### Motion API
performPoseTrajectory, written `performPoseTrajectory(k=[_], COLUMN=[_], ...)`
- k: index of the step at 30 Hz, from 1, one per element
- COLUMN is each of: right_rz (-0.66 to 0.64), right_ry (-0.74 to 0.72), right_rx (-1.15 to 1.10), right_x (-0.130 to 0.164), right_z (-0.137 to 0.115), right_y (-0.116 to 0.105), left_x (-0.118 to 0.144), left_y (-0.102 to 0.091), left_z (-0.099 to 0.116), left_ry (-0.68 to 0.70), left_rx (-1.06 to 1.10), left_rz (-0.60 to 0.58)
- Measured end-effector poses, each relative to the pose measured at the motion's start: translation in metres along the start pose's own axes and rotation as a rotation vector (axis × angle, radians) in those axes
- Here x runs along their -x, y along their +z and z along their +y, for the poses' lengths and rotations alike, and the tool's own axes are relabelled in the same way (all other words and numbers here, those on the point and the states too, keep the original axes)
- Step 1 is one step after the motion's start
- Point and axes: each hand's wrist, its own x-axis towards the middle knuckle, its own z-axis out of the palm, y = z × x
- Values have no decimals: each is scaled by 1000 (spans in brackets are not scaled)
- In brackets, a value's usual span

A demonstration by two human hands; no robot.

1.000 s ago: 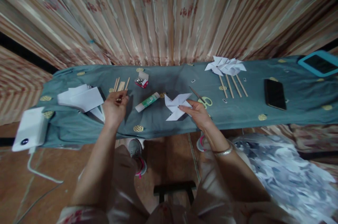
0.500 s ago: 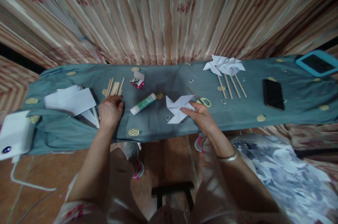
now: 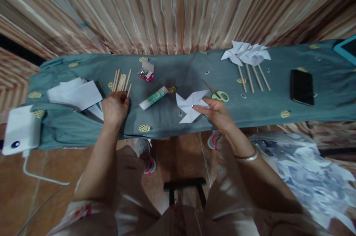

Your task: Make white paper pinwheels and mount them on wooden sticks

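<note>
My right hand (image 3: 218,113) pinches a white paper pinwheel (image 3: 189,102) by one side, thumb near the shiny pin at its centre. At the left, my left hand (image 3: 115,107) is closed with its fingertips on a short wooden stick (image 3: 129,90) that pokes up from them. Just beyond those fingers lies a bunch of wooden sticks (image 3: 121,81). A glue stick (image 3: 153,98) with a green label lies between my hands. Past it stands an opened small red box (image 3: 146,74) of metal pins. Scissors (image 3: 220,96) with yellow-green handles rest beside the pinwheel.
Finished pinwheels on sticks (image 3: 247,55) lie at the back right. A black phone (image 3: 302,87) and a blue-framed tablet (image 3: 347,49) are farther right. White paper sheets (image 3: 76,93) and a white device (image 3: 21,130) with a cable occupy the left. A plastic bag (image 3: 300,169) stands below the table.
A single wooden stick now shows at my left fingertips, apart from the bunch. My right hand keeps hold of the pinwheel. The whole view has shifted slightly.
</note>
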Motion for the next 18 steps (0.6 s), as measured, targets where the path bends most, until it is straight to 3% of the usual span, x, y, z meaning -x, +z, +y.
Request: performPoseTrajectory(k=[4, 7, 9, 12, 16, 18], right_rz=[14, 16, -7, -90, -202, -226], right_ry=[-1, -43, -82, -120, -144, -172], right_rx=[-32, -57, -53, -13, 64, 135], right_x=[-2, -4, -3, 2, 15, 22], right_z=[0, -1, -2, -8, -18, -20], right_y=[-1, -1, 2, 12, 27, 32], left_x=[7, 15, 23, 41, 68, 75], left_y=[-7, -15, -19, -22, -13, -5], left_z=[5, 23, 42, 75, 106, 115], left_ry=[-69, -156, -197, -218, -413, -494], left_rx=[207, 622, 924, 1195, 1496, 1578], left_rz=[86, 170, 146, 37, -264, -346])
